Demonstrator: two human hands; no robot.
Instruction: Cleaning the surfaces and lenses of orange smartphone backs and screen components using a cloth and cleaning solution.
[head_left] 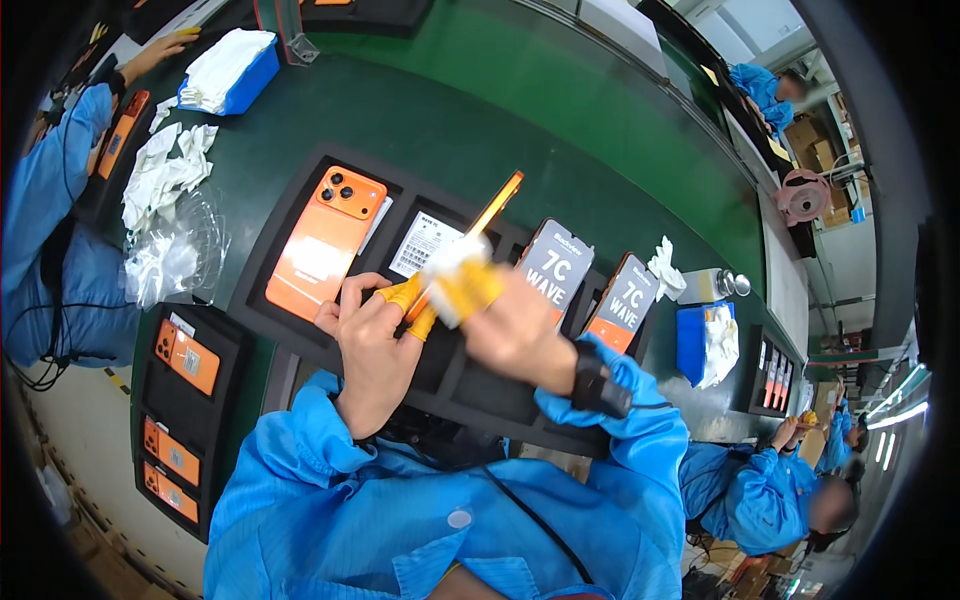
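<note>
My left hand (372, 350), with yellow finger cots, grips the lower end of an orange phone (497, 203) that is tilted so its thin edge shows. In my right hand (515, 335), blurred by motion, a white cloth (447, 285) is pressed against the phone. Both hands are above a black foam tray (495, 388). In the tray's left slot, another orange phone (325, 245) lies back up. A white label (425, 243) shows in the slot beside it. Two phones with grey printed screen films, a larger one (555, 262) and a second one (622, 300), lie at right.
White cloths fill a blue bin (258, 78) at far left and another blue bin (690, 345) at right. Crumpled cloths (165, 175) and clear plastic (170, 265) lie left. A metal bottle (708, 286) stands right. A second black tray (215, 440) holds several orange phones. Co-workers sit on both sides.
</note>
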